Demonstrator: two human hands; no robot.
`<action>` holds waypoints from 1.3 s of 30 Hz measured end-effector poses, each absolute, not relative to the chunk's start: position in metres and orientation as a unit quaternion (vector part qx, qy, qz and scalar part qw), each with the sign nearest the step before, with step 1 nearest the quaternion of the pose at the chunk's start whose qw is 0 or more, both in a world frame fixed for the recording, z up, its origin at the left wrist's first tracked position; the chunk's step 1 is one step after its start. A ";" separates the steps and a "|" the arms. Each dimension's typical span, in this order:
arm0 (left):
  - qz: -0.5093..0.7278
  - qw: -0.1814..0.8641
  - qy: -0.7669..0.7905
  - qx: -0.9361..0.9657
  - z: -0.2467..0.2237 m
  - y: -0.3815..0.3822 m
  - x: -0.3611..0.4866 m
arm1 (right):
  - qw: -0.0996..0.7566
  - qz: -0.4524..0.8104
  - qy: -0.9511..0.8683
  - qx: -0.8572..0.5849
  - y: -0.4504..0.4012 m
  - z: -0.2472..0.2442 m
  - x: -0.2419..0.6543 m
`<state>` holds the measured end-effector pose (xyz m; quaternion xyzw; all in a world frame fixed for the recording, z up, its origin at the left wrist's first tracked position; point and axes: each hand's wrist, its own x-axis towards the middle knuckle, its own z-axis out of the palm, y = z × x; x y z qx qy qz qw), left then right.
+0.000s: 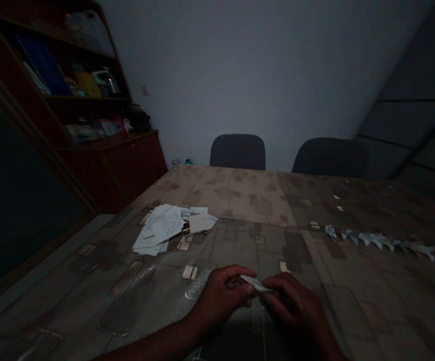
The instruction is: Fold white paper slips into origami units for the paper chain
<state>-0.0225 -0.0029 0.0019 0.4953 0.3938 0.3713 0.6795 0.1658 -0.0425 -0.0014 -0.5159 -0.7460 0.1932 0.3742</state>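
Between my two hands is a small folded piece of paper [255, 283], pale and narrow, held just above the table near its front edge. My left hand [223, 293] pinches its left end between thumb and fingers. At the other end, the thumb and fingers of my right hand [296, 303] close on the paper. To the left, farther in, lies a loose pile of paper sheets [165, 223], several with printed lines. Over on the right, a row of small folded paper pieces [379, 241] with pointed tips stretches across the table.
A patterned cloth covers the table [247, 195]. Two dark chairs, a left one [237, 151] and a right one [330, 155], stand behind its far edge. At the left is a dark red shelf cabinet [127, 165] with assorted items. The room is dim.
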 end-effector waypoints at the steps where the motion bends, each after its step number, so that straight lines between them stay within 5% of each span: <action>1: 0.372 0.676 0.396 0.498 0.001 -0.003 -0.023 | 0.376 0.190 -0.745 -0.517 -0.043 -0.001 0.165; 39: 0.381 0.668 0.395 0.502 0.000 -0.009 -0.018 | 0.361 0.207 -0.706 -0.574 -0.045 0.002 0.155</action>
